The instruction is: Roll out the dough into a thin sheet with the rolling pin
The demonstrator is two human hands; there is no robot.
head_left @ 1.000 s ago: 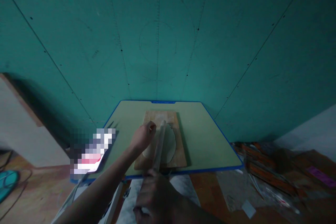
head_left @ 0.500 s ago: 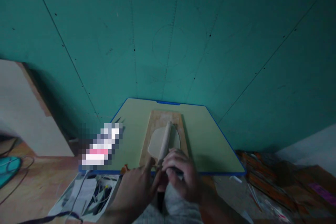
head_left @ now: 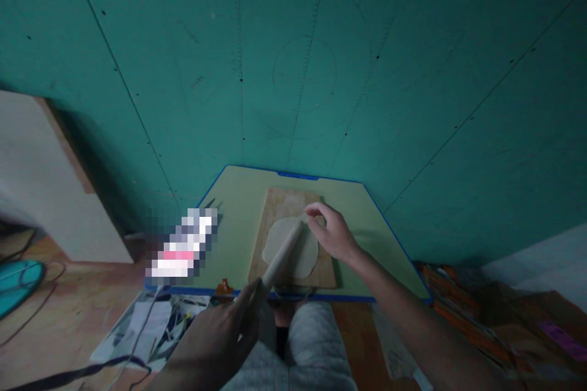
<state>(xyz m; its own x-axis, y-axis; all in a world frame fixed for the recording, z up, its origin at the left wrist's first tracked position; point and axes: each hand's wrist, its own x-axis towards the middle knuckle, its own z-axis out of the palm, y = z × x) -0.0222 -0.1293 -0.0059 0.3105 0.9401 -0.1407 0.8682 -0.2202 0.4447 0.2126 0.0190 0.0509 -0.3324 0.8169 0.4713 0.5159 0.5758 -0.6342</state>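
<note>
A pale rolling pin lies slantwise over a flattened sheet of dough, which rests on a wooden board. Its near end is in my left hand, closed around it at the table's front edge. At the far end is my right hand, its fingers and thumb curled about the pin's tip over the dough's upper right side. How firmly the right fingertips press on the tip is hard to make out.
The board sits on a light table with a blue rim, against a green wall. A pixelated object and an orange clip are at the left. Below stand a cluttered white tray and, at right, cardboard.
My right hand has moved from the pin's near end to its far end. My left hand has shifted left and down, and the rolling pin now slants more. The view has tilted slightly.
</note>
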